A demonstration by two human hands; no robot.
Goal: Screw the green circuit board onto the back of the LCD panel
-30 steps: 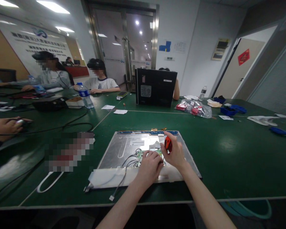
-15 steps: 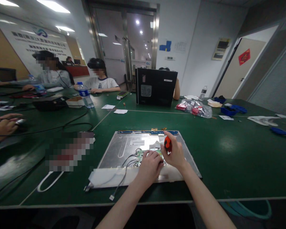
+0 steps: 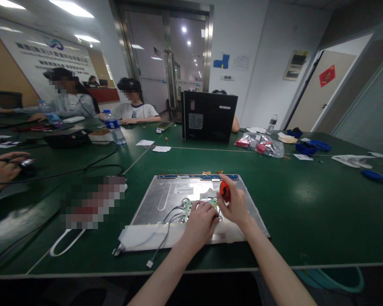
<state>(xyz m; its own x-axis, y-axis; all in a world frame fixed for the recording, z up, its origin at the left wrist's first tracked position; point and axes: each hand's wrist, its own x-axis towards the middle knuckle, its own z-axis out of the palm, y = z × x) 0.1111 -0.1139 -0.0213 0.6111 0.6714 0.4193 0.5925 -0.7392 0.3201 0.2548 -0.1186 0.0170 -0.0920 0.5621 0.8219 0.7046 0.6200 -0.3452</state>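
A flat silver panel (image 3: 156, 195) lies on the green table, with a blue strip (image 3: 191, 177) along its far edge. Over the green circuit board (image 3: 187, 208) at its middle rests my left hand (image 3: 201, 219), fingers curled together; what they pinch, if anything, is hidden. My right hand (image 3: 234, 204) is closed around a red and black screwdriver handle (image 3: 225, 191), index finger along its top, and its tip is hidden near my left fingers. Dark cables (image 3: 168, 229) run from the board over the panel's near edge to a white connector (image 3: 150, 263).
A black computer case (image 3: 210, 117) stands across the table. Beyond the panel are a water bottle (image 3: 115, 126) and a bag of red items (image 3: 260, 144). A co-worker's hand (image 3: 3, 170) is at the far left, near black cables. Other people sit behind.
The red screwdriver handle has turned slightly in my right hand. My left hand stays in place. The co-worker's hand at the far left has shifted a little.
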